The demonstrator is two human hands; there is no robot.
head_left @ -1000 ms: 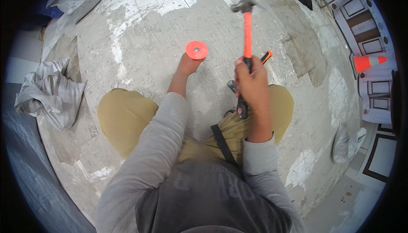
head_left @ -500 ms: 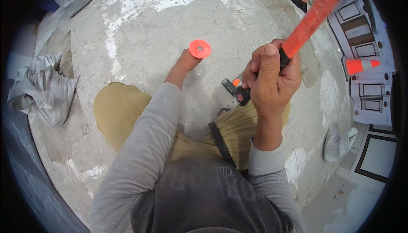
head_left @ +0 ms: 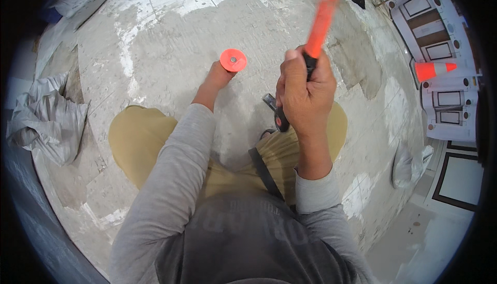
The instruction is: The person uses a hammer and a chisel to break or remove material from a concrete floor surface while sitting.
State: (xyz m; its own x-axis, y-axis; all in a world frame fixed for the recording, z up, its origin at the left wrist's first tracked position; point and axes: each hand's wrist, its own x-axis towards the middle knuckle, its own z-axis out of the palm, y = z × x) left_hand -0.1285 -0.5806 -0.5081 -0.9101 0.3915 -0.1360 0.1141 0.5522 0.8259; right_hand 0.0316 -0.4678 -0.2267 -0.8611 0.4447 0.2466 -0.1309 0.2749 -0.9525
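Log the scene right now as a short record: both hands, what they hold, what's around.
Left hand: holds an orange disc-topped tool, disc facing the camera
Right hand: closed on the black grip of a hammer
Hammer view: orange handle slanting up and right, blurred; head out of frame
Near right hand: dark tool, partly hidden, kind unclear
Floor: grey, rough, with white patches
Left side: crumpled pale sack
Right side: orange-and-white cone
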